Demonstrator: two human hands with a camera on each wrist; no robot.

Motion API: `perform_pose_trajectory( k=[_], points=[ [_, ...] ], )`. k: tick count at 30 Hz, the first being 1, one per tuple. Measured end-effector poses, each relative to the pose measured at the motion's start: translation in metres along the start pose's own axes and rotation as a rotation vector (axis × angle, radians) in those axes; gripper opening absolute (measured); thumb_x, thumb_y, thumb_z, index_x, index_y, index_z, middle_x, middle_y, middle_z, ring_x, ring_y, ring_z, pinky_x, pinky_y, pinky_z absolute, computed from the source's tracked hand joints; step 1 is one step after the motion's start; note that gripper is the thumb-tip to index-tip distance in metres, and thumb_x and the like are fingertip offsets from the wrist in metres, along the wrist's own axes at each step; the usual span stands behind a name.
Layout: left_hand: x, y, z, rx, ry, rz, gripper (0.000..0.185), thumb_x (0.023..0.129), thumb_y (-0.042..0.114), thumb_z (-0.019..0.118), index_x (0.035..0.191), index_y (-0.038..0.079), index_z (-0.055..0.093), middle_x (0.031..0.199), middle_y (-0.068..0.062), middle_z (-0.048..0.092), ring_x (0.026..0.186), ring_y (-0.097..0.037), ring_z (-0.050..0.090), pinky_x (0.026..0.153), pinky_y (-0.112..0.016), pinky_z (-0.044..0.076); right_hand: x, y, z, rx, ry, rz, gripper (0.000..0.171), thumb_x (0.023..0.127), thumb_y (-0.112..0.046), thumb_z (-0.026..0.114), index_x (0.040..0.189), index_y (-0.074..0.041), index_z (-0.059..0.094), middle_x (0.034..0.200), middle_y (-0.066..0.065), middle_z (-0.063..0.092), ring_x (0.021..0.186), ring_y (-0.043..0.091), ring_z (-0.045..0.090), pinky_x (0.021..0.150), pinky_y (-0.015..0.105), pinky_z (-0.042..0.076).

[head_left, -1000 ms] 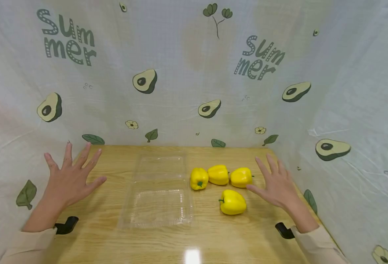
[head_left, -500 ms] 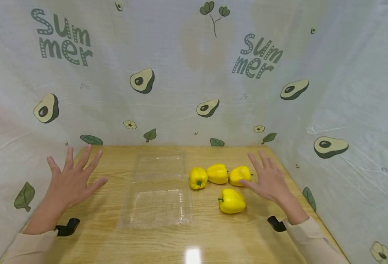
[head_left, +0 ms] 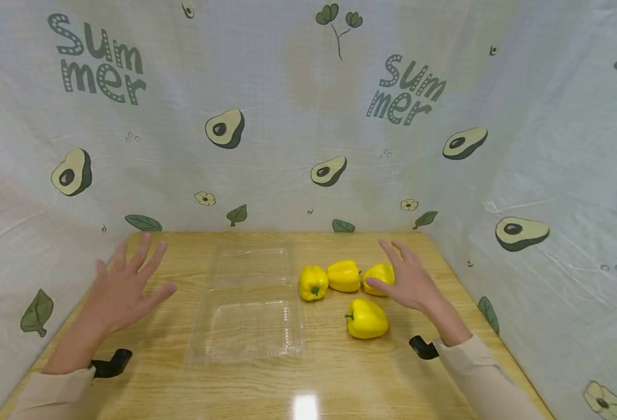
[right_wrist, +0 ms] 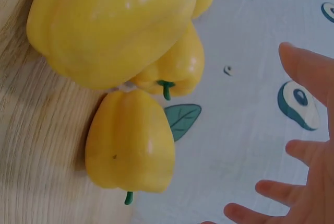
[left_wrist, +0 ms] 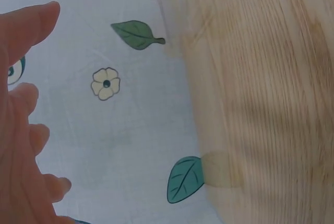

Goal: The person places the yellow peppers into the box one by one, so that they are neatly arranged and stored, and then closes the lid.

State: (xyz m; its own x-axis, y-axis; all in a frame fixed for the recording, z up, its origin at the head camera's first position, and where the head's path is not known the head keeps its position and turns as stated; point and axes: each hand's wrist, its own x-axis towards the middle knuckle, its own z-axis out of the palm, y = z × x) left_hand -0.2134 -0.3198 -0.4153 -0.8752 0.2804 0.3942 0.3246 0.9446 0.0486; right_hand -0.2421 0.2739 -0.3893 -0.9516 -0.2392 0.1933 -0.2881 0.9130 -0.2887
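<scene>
My left hand (head_left: 122,294), fingers spread and holding nothing, hovers over the left side of the table. To its right lies a clear plastic clamshell box (head_left: 253,329), its lid folded back flat. My right hand (head_left: 410,283) is above the right side of the table, fingers apart, its thumb overlapping the rightmost yellow bell pepper (head_left: 378,279) in the head view. Two more yellow peppers, a middle one (head_left: 343,276) and a left one (head_left: 314,283), complete that back row. A front yellow pepper (head_left: 367,319) lies nearer me, its green stem pointing left.
The wooden table (head_left: 235,391) is bounded by a white printed cloth (head_left: 277,76) at the back and both sides. A black wrist mount (head_left: 111,363) sticks out from the left cuff, and another black mount (head_left: 423,347) from the right cuff.
My right hand has moved left, toward the rightmost pepper. The left hand has shifted slightly right. The peppers and the box stay in place; the head view has turned slightly.
</scene>
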Motion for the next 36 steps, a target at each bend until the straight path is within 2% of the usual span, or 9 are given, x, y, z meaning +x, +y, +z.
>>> perform_pose_trajectory(
  k=[6, 11, 14, 22, 25, 28, 31, 34, 36],
  points=[
    [0.000, 0.008, 0.003, -0.084, -0.048, -0.004, 0.101, 0.100, 0.057, 0.068, 0.173, 0.020, 0.009, 0.176, -0.025, 0.012, 0.147, -0.073, 0.017, 0.097, -0.092, 0.026, 0.007, -0.012, 0.005, 0.078, -0.007, -0.011, 0.092, 0.099, -0.054, 0.072, 0.169, -0.012, 0.028, 0.164, 0.030, 0.031, 0.143, 0.058, 0.037, 0.103, 0.076, 0.045],
    [0.000, 0.013, 0.003, -0.204, -0.144, -0.033, 0.100, 0.103, 0.052, 0.067, 0.173, 0.019, 0.004, 0.176, -0.024, 0.002, 0.145, -0.075, 0.015, 0.095, -0.091, 0.031, 0.014, -0.020, 0.010, 0.141, -0.007, -0.020, 0.089, 0.099, -0.045, 0.075, 0.168, -0.011, 0.030, 0.159, 0.028, 0.037, 0.139, 0.052, 0.044, 0.105, 0.072, 0.046],
    [-0.001, 0.016, 0.004, -0.269, -0.174, -0.046, 0.098, 0.104, 0.050, 0.066, 0.172, 0.022, 0.002, 0.177, -0.020, -0.002, 0.148, -0.071, 0.015, 0.093, -0.089, 0.035, 0.018, -0.025, 0.013, 0.161, -0.004, -0.030, 0.087, 0.099, -0.042, 0.076, 0.167, -0.009, 0.032, 0.156, 0.028, 0.040, 0.134, 0.049, 0.049, 0.104, 0.070, 0.048],
    [-0.007, 0.022, 0.014, -0.345, -0.178, -0.032, 0.097, 0.105, 0.047, 0.067, 0.172, 0.025, 0.002, 0.178, -0.017, 0.001, 0.143, -0.065, 0.035, 0.092, -0.081, 0.045, 0.026, -0.042, 0.020, 0.205, -0.042, -0.033, 0.082, 0.101, -0.037, 0.075, 0.166, -0.009, 0.033, 0.156, 0.028, 0.040, 0.121, 0.043, 0.058, 0.100, 0.062, 0.053],
    [-0.007, 0.024, 0.018, -0.392, -0.160, -0.033, 0.095, 0.105, 0.044, 0.068, 0.173, 0.026, 0.004, 0.178, -0.018, 0.004, 0.145, -0.064, 0.035, 0.095, -0.083, 0.041, 0.029, -0.046, 0.022, 0.232, -0.065, -0.033, 0.081, 0.102, -0.036, 0.074, 0.166, -0.010, 0.033, 0.157, 0.028, 0.039, 0.121, 0.043, 0.058, 0.098, 0.060, 0.055],
    [-0.007, 0.025, 0.023, -0.462, -0.142, -0.037, 0.095, 0.104, 0.040, 0.070, 0.173, 0.025, 0.007, 0.177, -0.021, 0.008, 0.150, -0.061, 0.027, 0.102, -0.085, 0.034, 0.032, -0.051, 0.025, 0.260, -0.082, -0.036, 0.079, 0.102, -0.036, 0.073, 0.165, -0.010, 0.034, 0.156, 0.028, 0.039, 0.124, 0.045, 0.058, 0.098, 0.058, 0.056],
    [-0.008, 0.026, 0.028, -0.536, -0.135, -0.036, 0.094, 0.103, 0.036, 0.072, 0.173, 0.022, 0.009, 0.176, -0.025, 0.010, 0.150, -0.061, 0.028, 0.102, -0.078, 0.042, 0.034, -0.054, 0.029, 0.292, -0.098, -0.037, 0.077, 0.102, -0.035, 0.073, 0.165, -0.009, 0.036, 0.157, 0.027, 0.039, 0.125, 0.048, 0.058, 0.099, 0.058, 0.055],
    [-0.009, 0.029, 0.032, -0.600, -0.137, -0.033, 0.094, 0.103, 0.032, 0.073, 0.172, 0.016, 0.011, 0.174, -0.029, 0.012, 0.141, -0.063, 0.040, 0.091, -0.065, 0.058, 0.037, -0.058, 0.033, 0.323, -0.113, -0.040, 0.075, 0.102, -0.034, 0.074, 0.163, -0.009, 0.038, 0.158, 0.026, 0.040, 0.125, 0.047, 0.058, 0.102, 0.057, 0.055],
    [-0.010, 0.031, 0.034, -0.637, -0.144, -0.032, 0.093, 0.103, 0.030, 0.073, 0.172, 0.013, 0.013, 0.173, -0.032, 0.014, 0.135, -0.063, 0.048, 0.084, -0.058, 0.062, 0.039, -0.060, 0.036, 0.338, -0.124, -0.043, 0.075, 0.102, -0.033, 0.074, 0.163, -0.008, 0.040, 0.159, 0.026, 0.040, 0.124, 0.046, 0.059, 0.102, 0.056, 0.055]
  ],
)
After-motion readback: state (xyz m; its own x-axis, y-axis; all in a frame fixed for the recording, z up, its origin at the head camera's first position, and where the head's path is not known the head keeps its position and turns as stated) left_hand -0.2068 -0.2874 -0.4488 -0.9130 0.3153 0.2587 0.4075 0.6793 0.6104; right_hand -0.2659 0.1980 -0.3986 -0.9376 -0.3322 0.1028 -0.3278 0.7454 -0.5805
